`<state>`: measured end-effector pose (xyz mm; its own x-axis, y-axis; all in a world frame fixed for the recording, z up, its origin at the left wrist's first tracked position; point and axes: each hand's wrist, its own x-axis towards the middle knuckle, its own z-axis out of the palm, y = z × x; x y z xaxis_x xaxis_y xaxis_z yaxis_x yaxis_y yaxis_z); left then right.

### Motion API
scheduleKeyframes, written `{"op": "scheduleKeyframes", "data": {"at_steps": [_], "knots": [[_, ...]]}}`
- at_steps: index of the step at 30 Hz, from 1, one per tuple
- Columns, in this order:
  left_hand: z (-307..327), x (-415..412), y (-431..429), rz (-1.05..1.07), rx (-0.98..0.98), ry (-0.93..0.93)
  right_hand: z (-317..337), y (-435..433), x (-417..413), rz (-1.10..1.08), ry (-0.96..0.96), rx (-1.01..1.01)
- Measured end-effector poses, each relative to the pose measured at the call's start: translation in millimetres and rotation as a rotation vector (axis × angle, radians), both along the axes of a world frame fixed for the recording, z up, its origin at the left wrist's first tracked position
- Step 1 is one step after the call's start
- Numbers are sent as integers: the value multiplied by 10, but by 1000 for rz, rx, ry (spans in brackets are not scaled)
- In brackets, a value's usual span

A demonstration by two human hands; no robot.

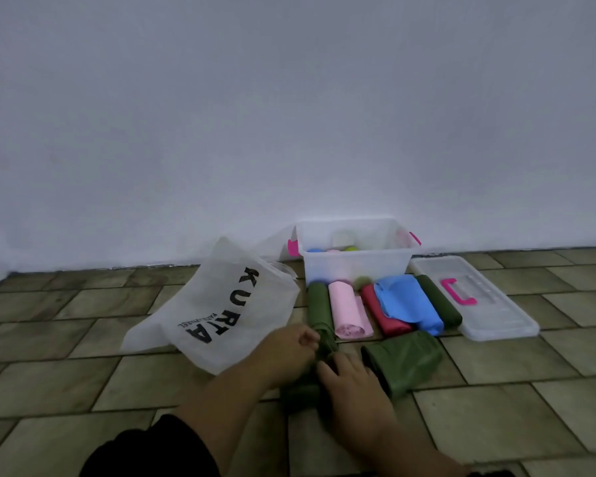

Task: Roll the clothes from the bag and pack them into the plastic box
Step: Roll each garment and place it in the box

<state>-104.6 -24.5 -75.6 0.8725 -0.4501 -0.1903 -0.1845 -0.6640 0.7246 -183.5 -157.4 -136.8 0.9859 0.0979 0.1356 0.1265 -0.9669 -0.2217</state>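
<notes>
Head view: tiled floor [83, 339] against a white wall [289, 115]. Clear box [355, 266] by the wall holds a few coloured rolls; lid [496, 318] beside it, white bag [221, 304] to its left. Rolled clothes [350, 309] lie before the box. Left hand [286, 349] pinches, right hand [351, 380] presses flat on a green garment [326, 342].

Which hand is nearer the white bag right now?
Left. The left hand is right beside the bag's lower edge; the right hand is further off, across the green cloth both hands work on.
</notes>
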Motion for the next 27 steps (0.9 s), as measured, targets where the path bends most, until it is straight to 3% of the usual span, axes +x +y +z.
{"op": "scheduleKeyframes", "data": {"at_steps": [2, 4, 9, 14, 22, 27], "knots": [[-170, -39, -13, -107, 292, -19, -10, 32, -84, -45, -6, 75], [-240, -66, -26, -170, 401, -60, -1, 123, -163, -146, -6, 171], [-245, -92, -104, -165, 397, -26, 16, 362, -122, -324, 148, 198], [-181, -134, -116, -206, 445, -13, 53, 440, -67, -418, 123, 207], [-215, -174, -115, -333, 583, -54, -71, 481, -232, -401, 50, 135], [-293, -255, -17, -271, 480, -107, -35, 271, -202, -216, 96, 54]]}}
